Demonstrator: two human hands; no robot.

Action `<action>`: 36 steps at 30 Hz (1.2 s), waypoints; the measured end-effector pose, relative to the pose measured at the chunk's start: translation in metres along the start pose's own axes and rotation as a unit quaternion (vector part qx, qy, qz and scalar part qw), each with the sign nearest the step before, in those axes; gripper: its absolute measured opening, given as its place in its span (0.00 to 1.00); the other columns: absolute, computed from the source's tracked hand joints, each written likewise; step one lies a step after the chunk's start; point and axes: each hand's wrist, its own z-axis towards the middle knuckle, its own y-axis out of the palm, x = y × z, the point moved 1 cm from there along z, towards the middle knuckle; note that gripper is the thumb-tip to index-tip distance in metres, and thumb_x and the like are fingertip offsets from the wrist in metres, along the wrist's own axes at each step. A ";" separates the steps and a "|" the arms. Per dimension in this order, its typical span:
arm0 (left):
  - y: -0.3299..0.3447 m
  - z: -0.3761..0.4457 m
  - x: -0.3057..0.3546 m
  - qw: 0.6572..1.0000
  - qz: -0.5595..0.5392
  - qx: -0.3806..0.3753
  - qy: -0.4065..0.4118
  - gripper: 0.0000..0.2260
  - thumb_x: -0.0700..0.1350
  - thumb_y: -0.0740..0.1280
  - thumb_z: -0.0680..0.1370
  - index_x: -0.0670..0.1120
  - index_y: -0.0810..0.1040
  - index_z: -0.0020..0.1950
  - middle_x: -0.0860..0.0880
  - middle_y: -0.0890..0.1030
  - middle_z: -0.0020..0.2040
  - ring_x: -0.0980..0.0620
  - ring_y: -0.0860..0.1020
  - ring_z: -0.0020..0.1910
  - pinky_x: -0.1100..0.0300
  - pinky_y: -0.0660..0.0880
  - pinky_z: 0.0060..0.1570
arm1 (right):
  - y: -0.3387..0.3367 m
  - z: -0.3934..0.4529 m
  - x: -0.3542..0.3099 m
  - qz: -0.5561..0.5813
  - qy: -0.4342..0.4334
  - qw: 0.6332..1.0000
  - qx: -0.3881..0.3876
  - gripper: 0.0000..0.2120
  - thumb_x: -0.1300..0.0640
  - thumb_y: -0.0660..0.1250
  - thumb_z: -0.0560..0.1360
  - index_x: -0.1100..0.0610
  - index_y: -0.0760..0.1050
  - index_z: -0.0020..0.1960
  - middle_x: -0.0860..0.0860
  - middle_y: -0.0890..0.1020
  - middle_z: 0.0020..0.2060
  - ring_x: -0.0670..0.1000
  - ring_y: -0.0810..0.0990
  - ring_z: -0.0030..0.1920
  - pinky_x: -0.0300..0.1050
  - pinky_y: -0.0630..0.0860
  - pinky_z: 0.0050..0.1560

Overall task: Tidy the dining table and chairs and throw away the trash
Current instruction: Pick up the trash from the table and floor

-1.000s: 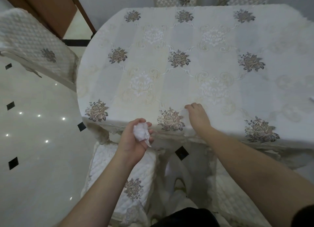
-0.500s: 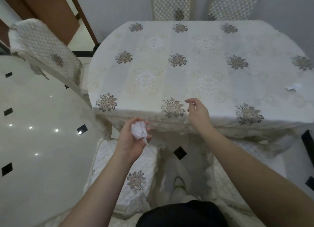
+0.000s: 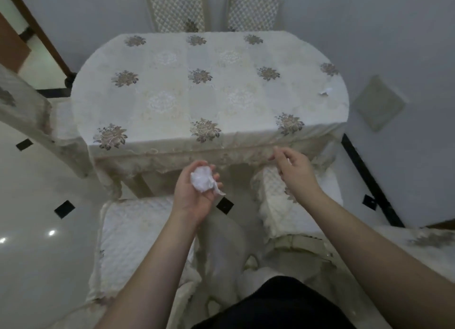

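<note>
Cupping crumpled tissue (image 3: 202,179) in left hand (image 3: 194,193), scrap (image 3: 326,91) on table (image 3: 172,65) indistinct

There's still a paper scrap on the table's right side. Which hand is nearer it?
Right. The right hand is below the paper scrap, off the table's front edge; the left hand, gripping a tissue wad, is farther left.

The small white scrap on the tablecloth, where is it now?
In the head view, the white scrap lies on the tablecloth near its right edge, far from both hands.
</note>
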 end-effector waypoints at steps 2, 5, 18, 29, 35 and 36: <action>0.018 -0.006 -0.016 0.999 0.026 -0.023 -0.022 0.04 0.46 0.67 0.68 0.46 0.76 0.40 0.48 0.76 0.37 0.51 0.74 0.33 0.61 0.73 0.30 | -0.024 -0.020 0.001 0.013 0.007 1.000 0.013 0.15 0.47 0.59 0.80 0.52 0.78 0.40 0.44 0.70 0.25 0.46 0.68 0.25 0.43 0.65 0.31; 0.046 -0.011 -0.035 0.997 0.047 -0.051 -0.035 0.03 0.46 0.67 0.68 0.47 0.76 0.38 0.49 0.75 0.36 0.52 0.73 0.32 0.63 0.72 0.29 | -0.057 -0.044 0.004 0.049 0.029 0.998 0.033 0.16 0.47 0.59 0.80 0.53 0.78 0.41 0.49 0.67 0.25 0.48 0.65 0.25 0.43 0.64 0.28; 0.183 -0.061 -0.220 0.954 0.144 -0.209 -0.162 0.09 0.49 0.74 0.62 0.50 0.77 0.36 0.50 0.75 0.36 0.53 0.74 0.31 0.65 0.70 0.27 | -0.276 -0.208 0.061 0.120 0.086 0.961 0.234 0.14 0.52 0.58 0.81 0.55 0.78 0.43 0.52 0.69 0.28 0.49 0.65 0.27 0.43 0.61 0.28; 0.259 -0.145 -0.440 0.891 0.182 -0.290 -0.297 0.13 0.49 0.75 0.63 0.49 0.75 0.41 0.50 0.75 0.38 0.53 0.73 0.31 0.64 0.72 0.26 | -0.458 -0.357 0.131 0.117 0.182 0.907 0.360 0.15 0.47 0.57 0.80 0.52 0.79 0.46 0.49 0.77 0.34 0.48 0.73 0.32 0.41 0.73 0.36; 0.299 -0.140 -0.500 0.873 0.216 -0.305 -0.314 0.04 0.48 0.64 0.73 0.49 0.74 0.41 0.50 0.73 0.38 0.54 0.72 0.32 0.65 0.71 0.25 | -0.504 -0.357 0.169 0.174 0.213 0.878 0.392 0.14 0.48 0.58 0.80 0.53 0.80 0.46 0.47 0.78 0.33 0.44 0.77 0.32 0.39 0.75 0.35; 0.306 -0.134 -0.509 0.873 0.216 -0.303 -0.317 0.04 0.48 0.63 0.73 0.49 0.74 0.41 0.50 0.73 0.38 0.54 0.72 0.31 0.65 0.71 0.25 | -0.512 -0.352 0.177 0.200 0.221 0.866 0.401 0.14 0.48 0.58 0.80 0.54 0.80 0.47 0.47 0.78 0.33 0.45 0.77 0.31 0.40 0.74 0.36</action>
